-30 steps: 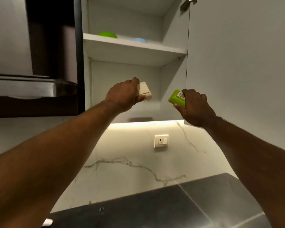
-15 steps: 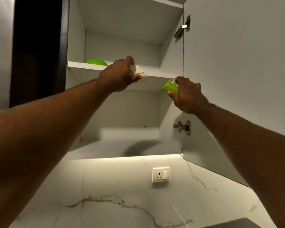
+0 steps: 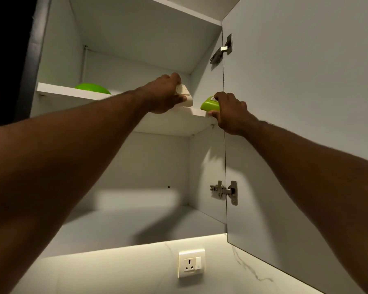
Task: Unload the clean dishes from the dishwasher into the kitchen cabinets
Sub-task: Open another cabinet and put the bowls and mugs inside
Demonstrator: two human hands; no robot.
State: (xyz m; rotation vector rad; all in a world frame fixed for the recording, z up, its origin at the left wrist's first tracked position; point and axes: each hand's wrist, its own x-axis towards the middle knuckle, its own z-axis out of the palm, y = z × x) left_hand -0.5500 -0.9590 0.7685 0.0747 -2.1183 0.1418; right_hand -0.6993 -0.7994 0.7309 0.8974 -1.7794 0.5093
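Observation:
Both arms reach up into an open white wall cabinet. My left hand [image 3: 164, 94] grips a cream plastic container [image 3: 185, 96] at the front edge of the upper shelf [image 3: 55, 90]. My right hand [image 3: 229, 111] grips a lime-green container [image 3: 209, 105] at the shelf's right end, beside the cabinet's side wall. Whether either container rests on the shelf I cannot tell. A green bowl [image 3: 93, 89] sits further left on the same shelf.
The cabinet door [image 3: 306, 102] stands open on the right, close to my right arm, with hinges [image 3: 225, 190] on its inner edge. The lower shelf [image 3: 136, 225] lies below. A wall socket [image 3: 191, 263] sits on the marble backsplash underneath.
Both hands have risen from below the upper shelf to its front edge, carrying the cream and green containers. The view has tilted further upward.

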